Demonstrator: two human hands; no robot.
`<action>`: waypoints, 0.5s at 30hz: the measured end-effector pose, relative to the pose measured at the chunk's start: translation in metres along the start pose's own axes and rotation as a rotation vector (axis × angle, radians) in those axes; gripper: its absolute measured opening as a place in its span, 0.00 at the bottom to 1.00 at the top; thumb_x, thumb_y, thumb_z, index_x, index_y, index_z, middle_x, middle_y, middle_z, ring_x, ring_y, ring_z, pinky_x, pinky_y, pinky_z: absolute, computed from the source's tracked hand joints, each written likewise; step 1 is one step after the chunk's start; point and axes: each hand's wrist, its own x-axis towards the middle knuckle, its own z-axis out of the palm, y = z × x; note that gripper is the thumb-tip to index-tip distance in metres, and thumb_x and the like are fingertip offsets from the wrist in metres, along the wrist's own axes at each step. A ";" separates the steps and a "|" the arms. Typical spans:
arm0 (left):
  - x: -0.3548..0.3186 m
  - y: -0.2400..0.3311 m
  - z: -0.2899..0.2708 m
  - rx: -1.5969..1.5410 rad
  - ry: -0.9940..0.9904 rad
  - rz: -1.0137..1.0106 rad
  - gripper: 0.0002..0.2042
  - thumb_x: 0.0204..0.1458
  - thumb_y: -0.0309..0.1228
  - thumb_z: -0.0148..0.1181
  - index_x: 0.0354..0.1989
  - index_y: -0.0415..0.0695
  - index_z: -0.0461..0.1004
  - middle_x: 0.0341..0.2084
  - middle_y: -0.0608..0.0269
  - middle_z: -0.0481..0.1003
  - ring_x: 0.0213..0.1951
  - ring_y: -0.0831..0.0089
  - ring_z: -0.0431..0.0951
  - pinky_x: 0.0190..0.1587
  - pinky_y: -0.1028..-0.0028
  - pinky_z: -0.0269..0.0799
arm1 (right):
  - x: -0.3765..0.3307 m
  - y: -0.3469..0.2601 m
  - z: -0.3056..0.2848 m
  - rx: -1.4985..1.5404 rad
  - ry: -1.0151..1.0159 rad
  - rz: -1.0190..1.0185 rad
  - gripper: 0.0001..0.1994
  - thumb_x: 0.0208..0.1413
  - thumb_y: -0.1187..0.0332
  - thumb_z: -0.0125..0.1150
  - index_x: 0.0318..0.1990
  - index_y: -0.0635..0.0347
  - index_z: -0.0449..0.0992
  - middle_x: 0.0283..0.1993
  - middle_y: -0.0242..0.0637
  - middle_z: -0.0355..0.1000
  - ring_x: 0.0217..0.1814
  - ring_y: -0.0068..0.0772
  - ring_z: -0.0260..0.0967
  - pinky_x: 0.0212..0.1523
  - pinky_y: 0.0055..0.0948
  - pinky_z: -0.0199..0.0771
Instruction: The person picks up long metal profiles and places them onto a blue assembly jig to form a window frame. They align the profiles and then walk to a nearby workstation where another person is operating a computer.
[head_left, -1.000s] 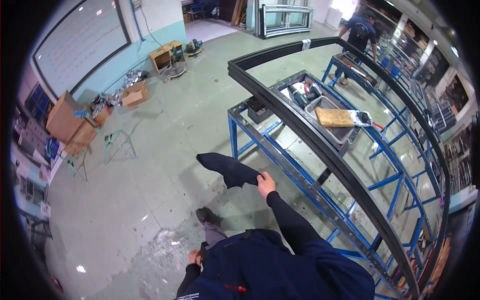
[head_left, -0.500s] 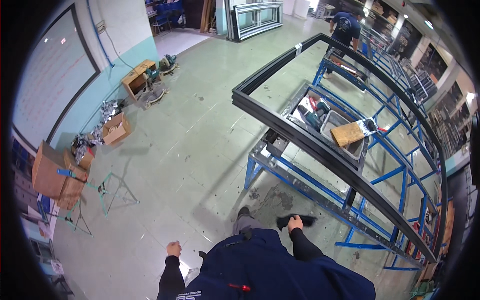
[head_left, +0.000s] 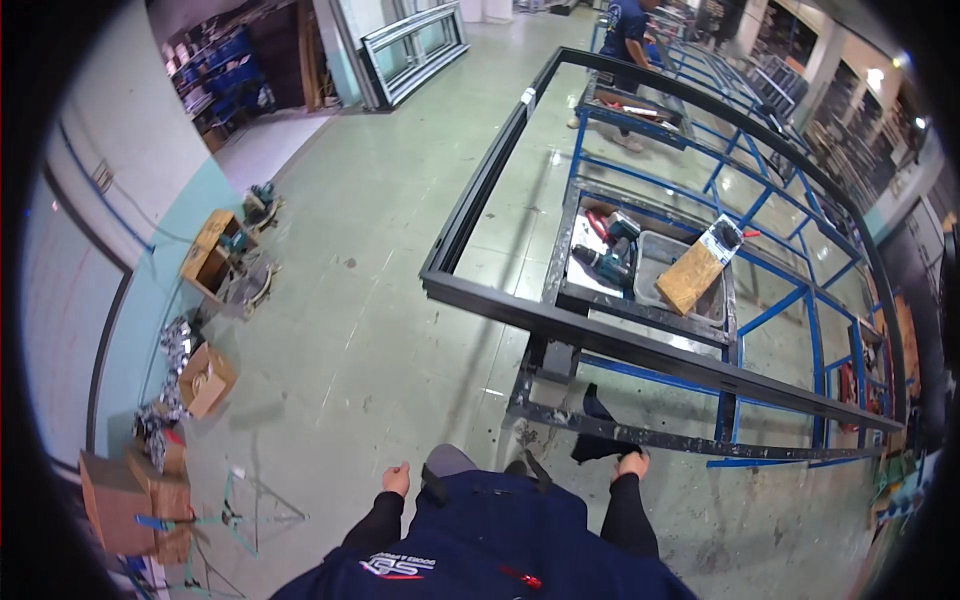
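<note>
My right hand (head_left: 632,465) is closed around a limp black cloth (head_left: 597,437), which hangs beside the near side of a blue and black workbench. My left hand (head_left: 397,479) is held low in front of me with its fingers curled in and nothing visible in them. Ahead and to the right, a large black rectangular frame (head_left: 600,334) rests over the workbench. Neither hand touches the frame.
On the bench are power drills (head_left: 603,263) and a grey bin (head_left: 648,262) with a tan block (head_left: 690,279) across it. Left lie a cardboard box (head_left: 207,380), a green tripod stand (head_left: 232,515) and a saw (head_left: 248,288). Another person (head_left: 625,32) stands at the far end.
My view has swung to the right and come closer to the bench. My right hand has carried the black cloth along, and the cloth now hangs down. The other person has turned.
</note>
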 end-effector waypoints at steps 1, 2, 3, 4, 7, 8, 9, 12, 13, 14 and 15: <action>0.026 0.034 -0.005 0.133 -0.029 0.114 0.32 0.52 0.56 0.50 0.39 0.31 0.76 0.37 0.39 0.77 0.43 0.45 0.76 0.50 0.57 0.68 | 0.001 0.001 -0.021 0.081 -0.028 0.040 0.20 0.53 0.63 0.51 0.54 0.48 0.64 0.46 0.37 0.67 0.39 0.39 0.67 0.29 0.41 0.68; 0.054 0.075 -0.018 0.216 -0.078 0.140 0.34 0.53 0.58 0.46 0.42 0.30 0.75 0.39 0.37 0.76 0.46 0.44 0.74 0.52 0.57 0.66 | -0.008 0.001 -0.035 0.102 0.013 0.047 0.19 0.54 0.64 0.50 0.54 0.49 0.64 0.47 0.38 0.67 0.38 0.41 0.68 0.31 0.45 0.70; 0.081 0.112 -0.030 0.304 -0.120 0.167 0.36 0.54 0.59 0.43 0.44 0.30 0.74 0.42 0.35 0.74 0.49 0.43 0.72 0.55 0.57 0.64 | -0.023 0.002 -0.046 0.113 0.092 0.032 0.18 0.55 0.63 0.49 0.54 0.50 0.64 0.48 0.39 0.67 0.41 0.43 0.68 0.33 0.49 0.71; 0.119 0.139 -0.041 0.195 -0.060 0.255 0.37 0.56 0.60 0.40 0.49 0.30 0.70 0.47 0.34 0.71 0.53 0.45 0.69 0.58 0.59 0.61 | -0.039 0.004 -0.053 0.151 0.143 0.062 0.18 0.55 0.63 0.48 0.54 0.50 0.64 0.48 0.38 0.67 0.42 0.43 0.69 0.36 0.53 0.71; 0.216 0.272 -0.070 0.083 -0.322 0.182 0.39 0.59 0.60 0.35 0.65 0.34 0.54 0.64 0.42 0.56 0.66 0.56 0.54 0.66 0.66 0.49 | -0.101 0.036 -0.080 0.264 0.341 0.152 0.16 0.55 0.64 0.47 0.51 0.53 0.66 0.42 0.38 0.69 0.36 0.39 0.68 0.32 0.47 0.67; 0.230 0.310 -0.077 -0.027 -0.345 0.290 0.39 0.58 0.61 0.34 0.66 0.38 0.49 0.66 0.47 0.50 0.68 0.58 0.48 0.66 0.64 0.42 | -0.137 0.049 -0.088 0.291 0.493 0.206 0.15 0.56 0.64 0.47 0.50 0.56 0.67 0.36 0.38 0.70 0.32 0.37 0.68 0.27 0.42 0.67; 0.242 0.353 -0.082 -0.138 -0.410 0.386 0.40 0.57 0.63 0.33 0.68 0.43 0.43 0.68 0.52 0.44 0.69 0.60 0.43 0.67 0.61 0.36 | -0.160 0.075 -0.098 0.363 0.544 0.206 0.15 0.55 0.64 0.48 0.49 0.57 0.68 0.36 0.38 0.70 0.33 0.37 0.68 0.28 0.41 0.67; 0.272 0.478 -0.073 -0.496 -0.593 0.506 0.43 0.55 0.66 0.32 0.71 0.51 0.32 0.71 0.61 0.32 0.72 0.64 0.30 0.69 0.57 0.23 | -0.217 0.134 -0.112 0.313 0.811 0.218 0.14 0.55 0.65 0.49 0.45 0.64 0.69 0.37 0.40 0.71 0.35 0.38 0.67 0.29 0.38 0.67; 0.272 0.520 -0.070 -0.576 -0.607 0.486 0.43 0.55 0.67 0.32 0.71 0.51 0.31 0.71 0.60 0.30 0.72 0.63 0.29 0.69 0.57 0.23 | -0.246 0.148 -0.111 0.323 0.829 0.220 0.12 0.54 0.64 0.48 0.45 0.56 0.68 0.32 0.37 0.68 0.29 0.35 0.64 0.25 0.36 0.62; 0.259 0.555 -0.062 -0.599 -0.624 0.547 0.42 0.56 0.64 0.32 0.71 0.50 0.31 0.71 0.60 0.31 0.71 0.65 0.28 0.69 0.59 0.22 | -0.274 0.158 -0.108 0.323 0.843 0.225 0.12 0.53 0.63 0.47 0.45 0.49 0.67 0.26 0.34 0.65 0.23 0.31 0.62 0.20 0.35 0.57; 0.240 0.584 -0.057 -0.637 -0.618 0.608 0.40 0.58 0.62 0.31 0.71 0.49 0.32 0.71 0.61 0.31 0.71 0.67 0.27 0.69 0.61 0.22 | -0.303 0.158 -0.097 0.383 0.886 0.285 0.11 0.55 0.62 0.47 0.45 0.47 0.67 0.27 0.33 0.65 0.23 0.31 0.62 0.21 0.34 0.58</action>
